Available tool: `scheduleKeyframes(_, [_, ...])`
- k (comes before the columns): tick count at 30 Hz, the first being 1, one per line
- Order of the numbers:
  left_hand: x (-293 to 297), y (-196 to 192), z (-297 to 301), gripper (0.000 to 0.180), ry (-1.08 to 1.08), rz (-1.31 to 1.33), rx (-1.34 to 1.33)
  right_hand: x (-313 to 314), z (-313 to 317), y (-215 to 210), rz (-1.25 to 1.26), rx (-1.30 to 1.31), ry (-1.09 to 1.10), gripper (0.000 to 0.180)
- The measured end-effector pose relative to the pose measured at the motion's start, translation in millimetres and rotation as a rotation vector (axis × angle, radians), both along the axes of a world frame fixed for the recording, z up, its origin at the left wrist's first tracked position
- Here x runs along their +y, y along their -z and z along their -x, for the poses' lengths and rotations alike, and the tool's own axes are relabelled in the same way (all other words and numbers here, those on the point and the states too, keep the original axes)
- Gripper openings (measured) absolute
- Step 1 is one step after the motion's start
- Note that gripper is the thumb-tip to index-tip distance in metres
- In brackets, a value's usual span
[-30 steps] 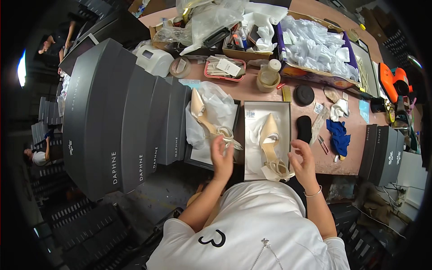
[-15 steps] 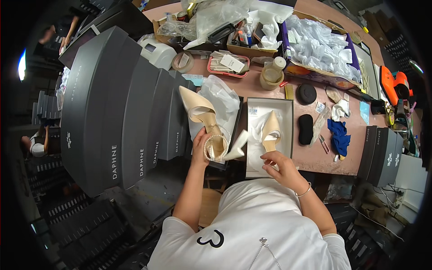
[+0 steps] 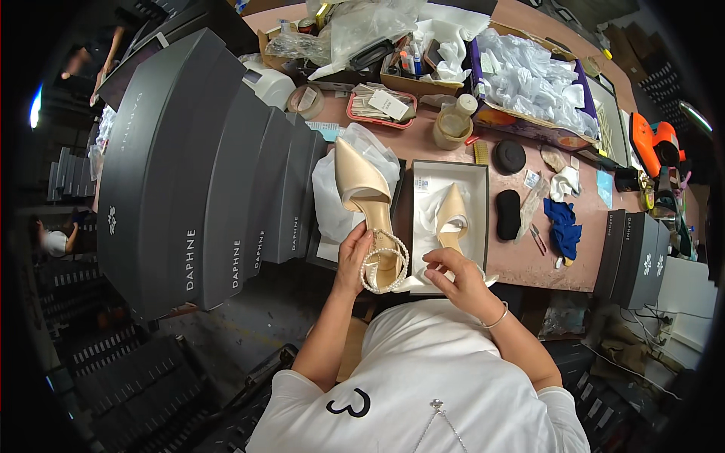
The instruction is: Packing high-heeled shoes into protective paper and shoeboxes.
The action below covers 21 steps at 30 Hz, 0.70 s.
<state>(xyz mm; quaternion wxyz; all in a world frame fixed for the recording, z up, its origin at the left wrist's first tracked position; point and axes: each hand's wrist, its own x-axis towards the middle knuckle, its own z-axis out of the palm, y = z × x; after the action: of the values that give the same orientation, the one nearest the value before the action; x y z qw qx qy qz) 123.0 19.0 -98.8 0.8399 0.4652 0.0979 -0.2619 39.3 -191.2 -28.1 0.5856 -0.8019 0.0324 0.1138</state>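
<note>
My left hand (image 3: 352, 257) grips a cream pointed-toe shoe (image 3: 364, 189) by its heel end, sole side toward me, with its pearl ankle strap (image 3: 384, 264) looped beside my fingers. My right hand (image 3: 453, 272) pinches white tissue paper (image 3: 430, 226) at the near edge of an open white shoe box (image 3: 476, 181). A second cream shoe (image 3: 451, 215) lies in that box on the tissue. The raised shoe is held over crumpled white wrapping (image 3: 332, 204) to the left of the box.
A row of dark grey shoe boxes (image 3: 189, 174) stands at the left of the brown table (image 3: 529, 264). Two more grey boxes (image 3: 634, 253) sit at the right edge. Black pads (image 3: 507, 215), a blue cloth (image 3: 563, 230), a tape roll (image 3: 451, 128) and trays of supplies lie beyond.
My left hand lifted the cream shoe off the wrapping and turned it toe-away. My right hand left the boxed shoe and moved to the tissue at the box's near edge.
</note>
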Motion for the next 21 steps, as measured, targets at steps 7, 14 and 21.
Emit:
scheduleKeyframes(7, [3.9, -8.3, -1.2, 0.050, 0.170, 0.002, -0.079, 23.0, -49.5, 22.4, -0.174, 0.000, 0.032, 0.032])
scheduleKeyframes(14, [16.8, 0.9, 6.3, 0.060, 0.194, -0.027, -0.089, 23.3, -54.4, 52.6, -0.451, 0.163, 0.116, 0.031])
scheduleKeyframes(21, [29.6, 27.6, 1.2, 0.050, 0.154, -0.150, -0.026, 3.5, -47.5, 44.4, -0.810, 0.361, 0.266, 0.011])
